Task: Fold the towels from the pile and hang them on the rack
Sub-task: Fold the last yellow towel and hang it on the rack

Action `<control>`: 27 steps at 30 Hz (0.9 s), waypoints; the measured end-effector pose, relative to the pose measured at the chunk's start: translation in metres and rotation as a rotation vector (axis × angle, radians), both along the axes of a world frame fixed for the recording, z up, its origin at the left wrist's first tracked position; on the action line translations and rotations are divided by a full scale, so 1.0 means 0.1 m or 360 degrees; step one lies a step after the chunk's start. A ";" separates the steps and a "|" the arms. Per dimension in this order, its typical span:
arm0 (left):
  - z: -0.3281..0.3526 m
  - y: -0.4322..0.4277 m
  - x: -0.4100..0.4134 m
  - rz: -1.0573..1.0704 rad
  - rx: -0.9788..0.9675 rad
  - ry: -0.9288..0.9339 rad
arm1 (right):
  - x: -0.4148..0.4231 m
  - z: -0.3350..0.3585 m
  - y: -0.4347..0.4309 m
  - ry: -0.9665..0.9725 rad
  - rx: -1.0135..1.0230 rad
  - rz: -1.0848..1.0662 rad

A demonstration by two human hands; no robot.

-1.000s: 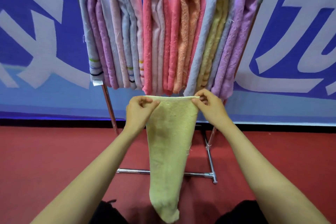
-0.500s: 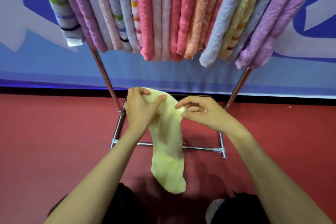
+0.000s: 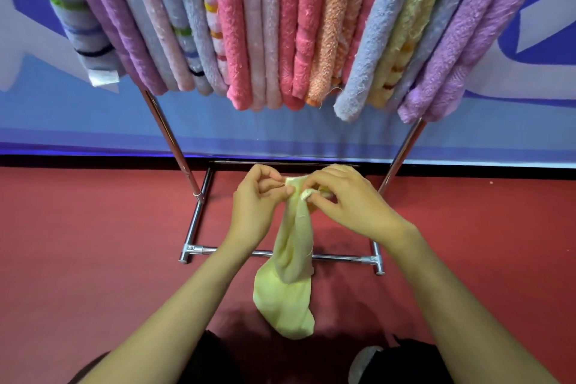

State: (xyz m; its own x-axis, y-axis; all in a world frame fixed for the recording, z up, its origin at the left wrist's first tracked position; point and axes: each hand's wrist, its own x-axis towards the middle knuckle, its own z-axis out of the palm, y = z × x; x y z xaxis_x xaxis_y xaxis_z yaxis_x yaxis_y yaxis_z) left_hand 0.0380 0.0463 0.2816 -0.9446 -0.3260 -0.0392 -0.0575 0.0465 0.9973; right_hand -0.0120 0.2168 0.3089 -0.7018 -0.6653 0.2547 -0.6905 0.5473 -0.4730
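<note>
A pale yellow towel (image 3: 288, 293) hangs in front of me, bunched at the top and dangling over the red floor. My left hand (image 3: 258, 206) pinches its top edge on the left. My right hand (image 3: 346, 199) grips the gathered top corner right beside it, the two hands almost touching. Above them the chrome rack (image 3: 174, 146) carries several folded towels (image 3: 271, 28) in lilac, grey-blue, pink, orange and yellow, packed side by side across the top of the view.
The rack's base bar (image 3: 336, 257) and its two feet lie on the red floor (image 3: 78, 259) just beyond my hands. A blue and white banner (image 3: 62, 121) runs along the wall behind. Dark clothing shows at the bottom edge.
The towel was held spread wide and high near the hanging towels. My hands have dropped and come together, gathering its top edge into a bunch, and my view has tilted down.
</note>
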 end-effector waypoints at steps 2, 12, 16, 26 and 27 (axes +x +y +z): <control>-0.01 0.03 -0.01 -0.0022 0.0030 -0.0024 | 0.00 0.02 0.02 -0.0082 -0.0011 -0.0072; 0.02 0.12 -0.02 -0.0116 0.0095 -0.0002 | 0.00 -0.05 0.04 -0.0302 -0.0214 -0.0383; -0.01 0.13 0.00 -0.0125 -0.0062 -0.0010 | 0.04 -0.01 0.02 -0.0221 -0.0186 -0.0399; 0.01 0.09 0.01 -0.0109 -0.0206 -0.0008 | 0.05 -0.01 0.02 -0.0221 -0.0196 -0.0400; 0.00 0.08 0.02 -0.0132 -0.0232 -0.0015 | 0.05 -0.02 0.02 -0.0214 -0.0200 -0.0402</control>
